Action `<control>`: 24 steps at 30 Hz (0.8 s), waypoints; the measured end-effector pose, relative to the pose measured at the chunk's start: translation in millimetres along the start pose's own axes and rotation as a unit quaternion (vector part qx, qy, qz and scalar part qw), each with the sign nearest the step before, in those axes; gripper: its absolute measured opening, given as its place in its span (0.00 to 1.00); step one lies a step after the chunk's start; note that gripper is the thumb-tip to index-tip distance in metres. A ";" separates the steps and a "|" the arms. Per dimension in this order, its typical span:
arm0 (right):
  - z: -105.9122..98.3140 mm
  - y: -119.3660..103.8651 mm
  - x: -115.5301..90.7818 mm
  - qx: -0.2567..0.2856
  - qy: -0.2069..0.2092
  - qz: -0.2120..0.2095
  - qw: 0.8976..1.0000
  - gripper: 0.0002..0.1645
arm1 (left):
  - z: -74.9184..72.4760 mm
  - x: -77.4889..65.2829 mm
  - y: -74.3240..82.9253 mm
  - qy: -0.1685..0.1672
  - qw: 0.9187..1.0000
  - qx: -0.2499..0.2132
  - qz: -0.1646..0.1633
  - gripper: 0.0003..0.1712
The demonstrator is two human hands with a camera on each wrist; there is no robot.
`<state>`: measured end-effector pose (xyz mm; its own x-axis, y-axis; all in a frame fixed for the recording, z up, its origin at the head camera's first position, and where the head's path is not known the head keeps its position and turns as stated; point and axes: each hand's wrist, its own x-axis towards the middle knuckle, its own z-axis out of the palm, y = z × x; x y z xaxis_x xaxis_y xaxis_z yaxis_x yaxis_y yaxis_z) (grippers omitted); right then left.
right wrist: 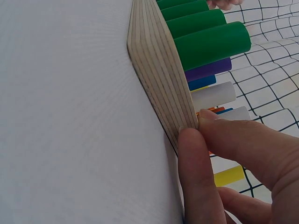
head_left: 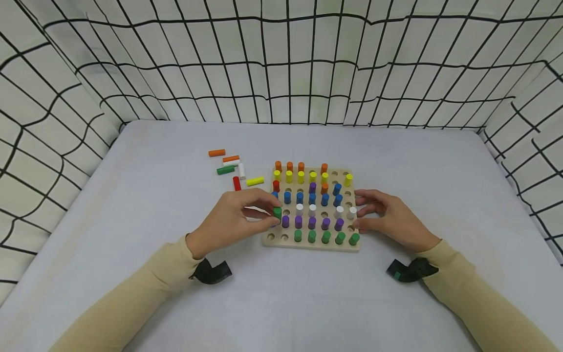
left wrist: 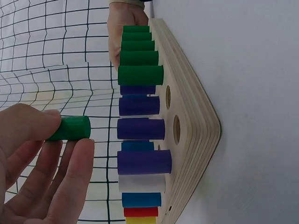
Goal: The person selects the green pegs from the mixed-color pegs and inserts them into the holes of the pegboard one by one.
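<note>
A wooden pegboard (head_left: 311, 247) lies on the white table, with rows of orange, yellow, blue, white, purple and green pegs standing in its holes. Between thumb and fingertips my left hand (head_left: 233, 220) pinches a green peg (left wrist: 74, 127) above the board's left side, near the purple row. In the left wrist view that peg is apart from the board, and two bare holes show by the front corner. At the right edge of the board, my right hand (head_left: 391, 222) holds the plywood rim (right wrist: 161, 79) with thumb and fingertips. Standing green pegs (head_left: 326, 237) fill part of the front row.
Loose pegs lie left of the board: orange (head_left: 216, 153), green (head_left: 226, 170), white (head_left: 242, 171), red (head_left: 236, 183) and yellow (head_left: 255, 181). Walls of black grid netting (head_left: 288, 63) over white enclose the table's back and sides. Dark wrist cameras sit on both sleeves.
</note>
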<state>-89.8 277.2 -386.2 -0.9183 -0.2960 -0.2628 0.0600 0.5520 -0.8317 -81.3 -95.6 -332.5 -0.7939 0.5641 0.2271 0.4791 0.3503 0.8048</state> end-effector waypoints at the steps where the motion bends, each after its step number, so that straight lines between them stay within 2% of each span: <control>1: 0.0 0.0 0.0 0.000 0.000 0.000 1.000 0.47 | 1.6 -0.4 0.0 -0.003 1.000 -0.003 0.001 0.17; 15: 1.1 0.0 -0.1 -0.002 0.001 0.002 1.000 0.47 | 19.3 -5.7 -4.0 -0.039 0.999 -0.019 0.005 0.17; 24: -0.6 -0.5 -0.7 -0.003 0.001 -0.001 1.000 0.47 | 22.8 -5.0 -9.3 -0.048 0.999 -0.024 0.010 0.16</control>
<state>-89.4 277.6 -385.3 -0.9190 -0.2963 -0.2599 0.0556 0.5553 -0.8298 -73.3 -84.7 -353.6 -0.7437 0.6405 0.1913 0.4741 0.3037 0.8265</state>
